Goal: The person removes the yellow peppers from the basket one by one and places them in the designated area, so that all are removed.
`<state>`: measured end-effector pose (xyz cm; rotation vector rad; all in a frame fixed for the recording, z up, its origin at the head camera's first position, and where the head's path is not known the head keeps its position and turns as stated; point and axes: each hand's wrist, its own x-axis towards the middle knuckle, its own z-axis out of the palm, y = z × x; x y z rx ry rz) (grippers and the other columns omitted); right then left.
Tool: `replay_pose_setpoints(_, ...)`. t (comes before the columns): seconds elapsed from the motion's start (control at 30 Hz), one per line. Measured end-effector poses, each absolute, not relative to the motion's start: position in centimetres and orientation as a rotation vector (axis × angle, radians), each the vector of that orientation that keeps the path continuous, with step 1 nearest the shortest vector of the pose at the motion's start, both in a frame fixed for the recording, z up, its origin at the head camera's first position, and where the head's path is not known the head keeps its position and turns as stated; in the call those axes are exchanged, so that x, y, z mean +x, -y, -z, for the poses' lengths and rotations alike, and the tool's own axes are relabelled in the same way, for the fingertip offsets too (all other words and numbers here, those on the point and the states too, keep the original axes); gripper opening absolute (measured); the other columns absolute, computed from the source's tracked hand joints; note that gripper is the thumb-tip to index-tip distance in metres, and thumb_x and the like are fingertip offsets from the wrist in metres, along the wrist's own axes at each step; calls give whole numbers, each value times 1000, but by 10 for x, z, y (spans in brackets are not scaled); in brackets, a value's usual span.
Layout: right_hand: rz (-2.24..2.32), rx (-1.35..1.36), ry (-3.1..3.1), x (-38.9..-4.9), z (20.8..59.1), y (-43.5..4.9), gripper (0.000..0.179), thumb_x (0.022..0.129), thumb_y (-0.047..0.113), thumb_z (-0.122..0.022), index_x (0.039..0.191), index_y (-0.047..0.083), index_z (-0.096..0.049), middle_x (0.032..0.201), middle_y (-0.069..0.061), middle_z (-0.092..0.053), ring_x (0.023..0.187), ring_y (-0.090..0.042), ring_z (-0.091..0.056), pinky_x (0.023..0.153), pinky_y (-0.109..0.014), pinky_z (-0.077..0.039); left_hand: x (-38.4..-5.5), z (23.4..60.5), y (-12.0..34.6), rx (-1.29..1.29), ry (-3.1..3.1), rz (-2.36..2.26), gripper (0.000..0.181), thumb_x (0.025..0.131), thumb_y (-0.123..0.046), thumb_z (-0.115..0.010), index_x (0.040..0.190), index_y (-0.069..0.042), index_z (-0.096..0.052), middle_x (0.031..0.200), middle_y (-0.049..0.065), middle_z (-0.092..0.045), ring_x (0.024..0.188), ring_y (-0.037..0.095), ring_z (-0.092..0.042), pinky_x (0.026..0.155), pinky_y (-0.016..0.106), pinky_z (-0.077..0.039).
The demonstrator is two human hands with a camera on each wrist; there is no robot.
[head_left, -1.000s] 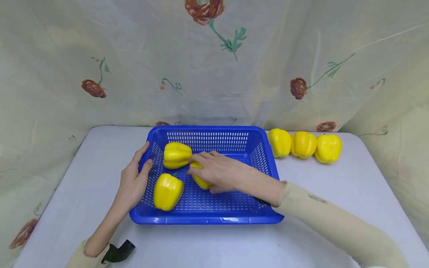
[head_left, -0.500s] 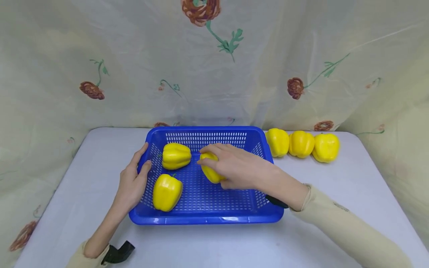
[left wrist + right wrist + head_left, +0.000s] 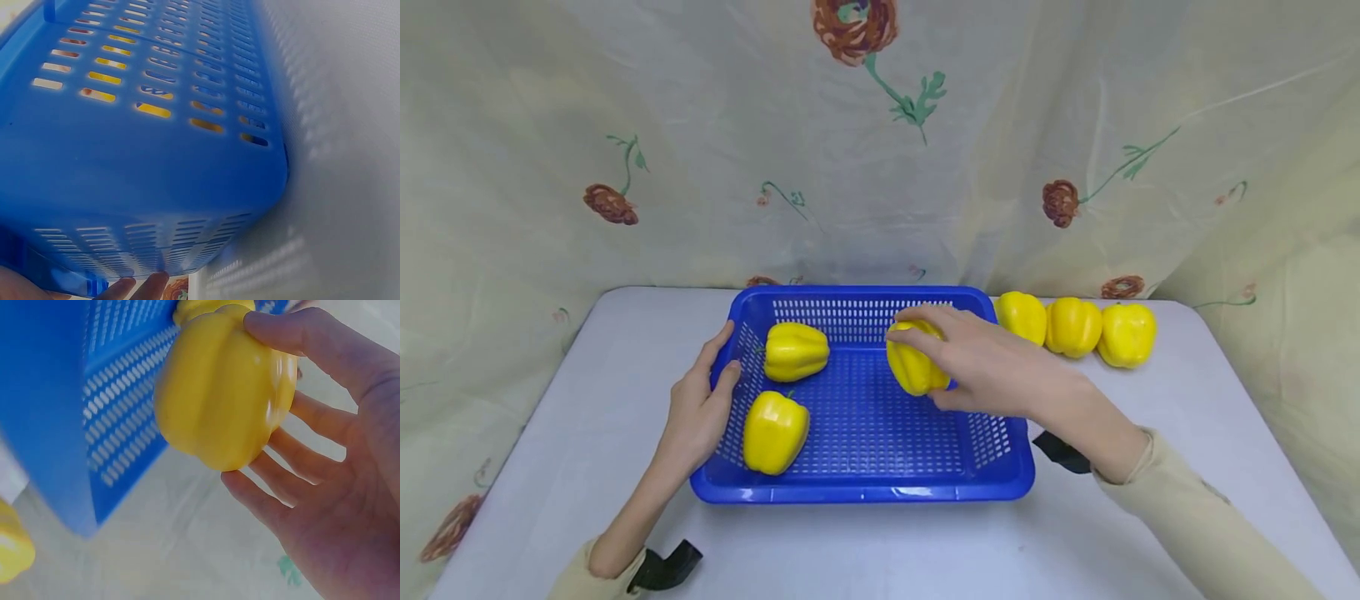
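Yellow, the held pepper (image 3: 215,394) runs lengthwise down the right wrist view.

Head: high over the table's (image 3: 865,550) near side, facing forward and down, far corners included.
Left wrist: turned sideways, close to the blue basket's (image 3: 125,162) outer wall.
Right wrist: close, facing the right hand's (image 3: 350,487) palm and yellow pepper (image 3: 212,394).
Head and right wrist share: blue basket, yellow pepper.

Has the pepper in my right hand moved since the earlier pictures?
Yes: in the head view, the held pepper has moved right and up the image, nearer the blue basket's right wall.
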<state>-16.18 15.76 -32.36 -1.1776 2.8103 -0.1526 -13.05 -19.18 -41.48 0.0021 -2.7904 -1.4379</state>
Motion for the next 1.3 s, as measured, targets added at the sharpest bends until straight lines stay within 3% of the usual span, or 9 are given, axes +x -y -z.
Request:
replay_pose_setpoints(0.43, 157, -988, -2993, -151, 302, -204, 89, 86, 17, -92, 161, 21, -45, 164, -12, -48, 143, -38, -55, 113, -58, -57, -128, 418, 192, 15, 2800, 1427, 60, 116, -19, -41, 173, -15, -23, 176, 22, -31, 158, 51, -39, 125, 70, -37)
replay_pose_setpoints(0.63, 143, -969, -3073, -147, 298, -227, 88, 83, 12, -93, 159, 20, -49, 161, -13, -51, 138, -39, -60, 108, -57, -60, -128, 417, 193, 15, 2801, 1427, 60, 117, -19, -40, 173, -16, -22, 177, 22, -31, 159, 51, -37, 126, 70, -35)
replay_pose_setpoints(1.3, 158, -957, -3097, -144, 327, -273, 84, 77, 4, -95, 152, 9, -57, 154, -21, -55, 137, -45, -57, 103, -62, -61, -131, 418, 193, -15, 2782, 1442, 60, 116, -20, -40, 173, -15, -22, 177, 22, -30, 161, 49, -34, 127, 70, -33)
